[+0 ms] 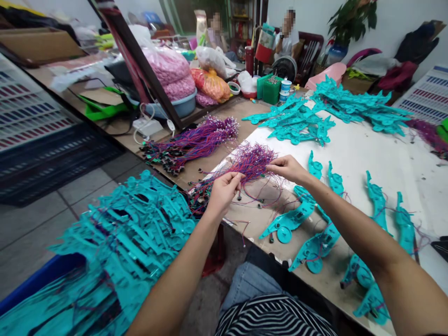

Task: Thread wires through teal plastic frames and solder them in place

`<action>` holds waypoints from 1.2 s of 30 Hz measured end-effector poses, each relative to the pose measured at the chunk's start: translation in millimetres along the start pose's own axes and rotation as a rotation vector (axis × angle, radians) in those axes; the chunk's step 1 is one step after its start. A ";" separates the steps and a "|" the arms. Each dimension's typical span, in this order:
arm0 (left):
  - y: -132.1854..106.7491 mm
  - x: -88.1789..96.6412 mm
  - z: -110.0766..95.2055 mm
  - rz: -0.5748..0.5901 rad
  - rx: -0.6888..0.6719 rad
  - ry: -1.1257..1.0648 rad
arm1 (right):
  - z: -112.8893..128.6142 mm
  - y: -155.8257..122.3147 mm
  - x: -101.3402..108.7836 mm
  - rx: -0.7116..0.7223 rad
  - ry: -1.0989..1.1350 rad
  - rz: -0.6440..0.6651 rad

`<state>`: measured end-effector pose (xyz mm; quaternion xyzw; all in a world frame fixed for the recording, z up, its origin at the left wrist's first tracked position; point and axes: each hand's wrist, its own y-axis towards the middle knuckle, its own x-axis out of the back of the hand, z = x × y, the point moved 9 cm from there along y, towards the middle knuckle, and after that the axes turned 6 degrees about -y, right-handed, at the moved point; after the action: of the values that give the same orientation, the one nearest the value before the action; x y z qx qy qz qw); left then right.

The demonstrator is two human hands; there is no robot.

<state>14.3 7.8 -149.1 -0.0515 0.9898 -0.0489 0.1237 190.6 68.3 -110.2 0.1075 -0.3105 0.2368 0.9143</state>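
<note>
My left hand (223,191) and my right hand (286,167) are both pinched on thin red and purple wires pulled from a loose bundle of wires (250,163) lying on the table (371,158). The hands are a short way apart, with the strands stretched between them. Small black parts hang at the wire ends. Just right of my right hand, several teal plastic shells (297,217) lie in a row near the table's front edge.
A second, larger wire bundle (196,142) lies farther left. Heaps of teal shells (329,109) cover the far table, and more fill a bin (115,252) at lower left. Bags, tubs and green boxes (268,87) stand behind. Two people sit at the far end.
</note>
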 end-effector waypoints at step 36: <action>0.2 -18.6 18.1 0.038 0.192 -0.159 | 45.6 -51.4 -14.8 0.267 -0.248 -0.409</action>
<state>36.7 8.6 -162.1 -0.0242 0.9684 -0.1368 0.2073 182.4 2.7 -86.2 0.3155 -0.3579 0.0713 0.8759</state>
